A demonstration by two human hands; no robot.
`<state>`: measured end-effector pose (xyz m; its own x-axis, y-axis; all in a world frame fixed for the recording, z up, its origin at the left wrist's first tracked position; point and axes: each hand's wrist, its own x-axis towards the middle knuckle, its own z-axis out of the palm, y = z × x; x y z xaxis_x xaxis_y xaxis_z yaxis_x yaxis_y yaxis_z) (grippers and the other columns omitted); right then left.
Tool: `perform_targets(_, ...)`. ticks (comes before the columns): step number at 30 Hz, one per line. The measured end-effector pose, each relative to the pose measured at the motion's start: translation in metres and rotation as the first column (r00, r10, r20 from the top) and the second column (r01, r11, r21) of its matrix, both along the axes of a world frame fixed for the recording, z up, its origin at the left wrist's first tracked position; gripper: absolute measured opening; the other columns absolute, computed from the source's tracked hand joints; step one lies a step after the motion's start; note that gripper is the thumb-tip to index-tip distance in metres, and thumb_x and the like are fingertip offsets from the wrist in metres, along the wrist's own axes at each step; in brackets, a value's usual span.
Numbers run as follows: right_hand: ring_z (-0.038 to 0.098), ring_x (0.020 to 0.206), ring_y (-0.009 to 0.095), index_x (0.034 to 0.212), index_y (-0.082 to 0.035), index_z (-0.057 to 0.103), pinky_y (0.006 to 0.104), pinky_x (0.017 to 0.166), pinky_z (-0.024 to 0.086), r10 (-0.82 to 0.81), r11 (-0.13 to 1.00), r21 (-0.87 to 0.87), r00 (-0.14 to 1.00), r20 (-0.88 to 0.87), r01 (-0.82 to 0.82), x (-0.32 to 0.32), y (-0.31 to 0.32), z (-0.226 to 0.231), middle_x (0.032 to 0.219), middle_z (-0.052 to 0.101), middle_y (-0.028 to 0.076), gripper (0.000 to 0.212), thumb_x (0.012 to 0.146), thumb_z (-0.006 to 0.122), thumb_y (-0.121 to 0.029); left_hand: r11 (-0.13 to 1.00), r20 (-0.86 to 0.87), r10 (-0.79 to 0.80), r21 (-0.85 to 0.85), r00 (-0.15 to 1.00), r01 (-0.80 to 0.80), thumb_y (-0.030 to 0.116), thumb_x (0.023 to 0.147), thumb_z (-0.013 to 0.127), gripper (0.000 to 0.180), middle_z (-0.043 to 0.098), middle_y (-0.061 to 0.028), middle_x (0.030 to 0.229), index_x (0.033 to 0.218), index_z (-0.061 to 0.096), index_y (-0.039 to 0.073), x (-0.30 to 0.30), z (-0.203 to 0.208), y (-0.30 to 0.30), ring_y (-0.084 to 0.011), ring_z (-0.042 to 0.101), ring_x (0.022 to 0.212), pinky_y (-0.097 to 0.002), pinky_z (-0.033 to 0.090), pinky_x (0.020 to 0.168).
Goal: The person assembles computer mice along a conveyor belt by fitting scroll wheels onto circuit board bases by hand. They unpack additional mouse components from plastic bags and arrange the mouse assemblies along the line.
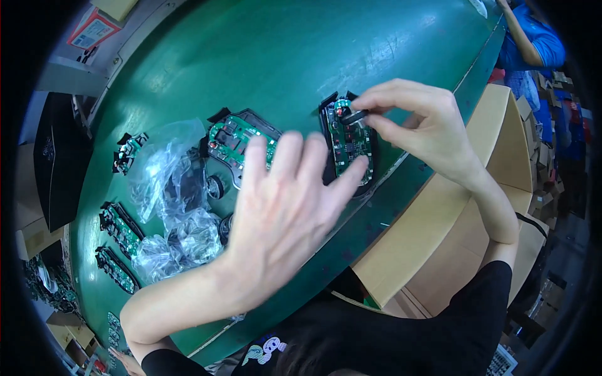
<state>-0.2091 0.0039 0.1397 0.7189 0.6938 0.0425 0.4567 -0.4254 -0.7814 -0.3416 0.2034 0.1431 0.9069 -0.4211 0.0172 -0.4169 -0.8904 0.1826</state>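
Pinched between the thumb and forefinger of my right hand (426, 119) is a small black wheel (357, 117), held at the upper part of a green circuit board (352, 147) in a black shell. My left hand (282, 194) is spread, slightly blurred, palm down; its thumb reaches the lower end of that board, though contact is unclear. Partly behind its fingers lies a second green circuit board (241, 139) in a black shell. A loose black wheel (215, 186) rests beside clear plastic bags (166, 175), whose dark contents are hard to make out.
More board assemblies (119, 229) lie along the left of the green table (263, 56). An open cardboard box (433, 235) stands against the near right edge. A person in blue (533, 44) is at the far right; another person's hand (128, 362) shows at lower left.
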Motion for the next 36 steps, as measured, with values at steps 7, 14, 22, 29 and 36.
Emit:
perform_targets(7,0.072,0.086,0.026,0.099,-0.003,0.072,0.0325,0.074,0.059,0.286,0.951,-0.049,0.805,0.519,-0.306,0.028,0.009,-0.011,0.100,0.073,0.009,0.021,0.079,0.071,0.003,0.995,0.048,-0.056,-0.080,0.997,0.060,0.026,0.077,0.078,0.056,0.052,-0.0148,0.127,0.131,0.062,0.028,0.014,-0.024,0.008,-0.0327,0.048,0.122,-0.0579,0.035,0.110)
perform_targets(14,0.071,0.090,0.025,0.100,-0.006,0.073,0.0330,0.074,0.059,0.356,0.928,-0.140,0.712,0.606,-0.345,0.031,0.005,-0.017,0.104,0.073,0.007,0.024,0.078,0.070,0.003,0.997,0.130,-0.077,-0.005,0.988,0.079,0.029,0.076,0.079,0.054,0.053,-0.0094,0.114,0.127,0.064,0.030,0.013,-0.032,-0.005,-0.0275,0.051,0.110,-0.0557,0.040,0.104)
perform_targets(22,0.070,0.089,0.027,0.108,-0.002,0.072,0.0352,0.074,0.058,0.169,0.986,-0.090,0.845,0.508,-0.143,0.007,-0.003,-0.010,0.106,0.071,0.010,0.030,0.079,0.076,-0.008,0.992,-0.020,-0.019,-0.125,1.000,0.017,0.031,0.075,0.081,0.057,0.040,-0.0183,0.150,0.129,0.064,0.031,0.028,-0.020,0.004,-0.0377,0.039,0.138,-0.0615,0.031,0.113)
perform_targets(29,0.068,0.086,0.028,0.109,-0.001,0.072,0.0352,0.072,0.057,0.160,0.985,-0.140,0.835,0.526,-0.101,0.003,-0.002,-0.015,0.097,0.069,0.012,0.032,0.079,0.079,-0.011,0.991,-0.046,-0.042,-0.132,0.998,0.036,0.028,0.077,0.079,0.058,0.038,-0.0183,0.152,0.133,0.063,0.030,0.033,-0.024,0.001,-0.0361,0.042,0.133,-0.0608,0.032,0.112)
perform_targets(36,0.066,0.093,0.021,0.098,0.004,0.070,0.0300,0.060,0.056,0.211,0.963,-0.264,0.732,0.648,-0.044,-0.007,0.006,-0.017,0.099,0.066,0.010,0.031,0.069,0.069,-0.006,0.985,-0.052,-0.052,-0.170,0.997,0.042,0.027,0.075,0.080,0.052,0.038,-0.0183,0.151,0.126,0.068,0.026,0.035,-0.024,0.002,-0.0365,0.047,0.123,-0.0604,0.034,0.110)
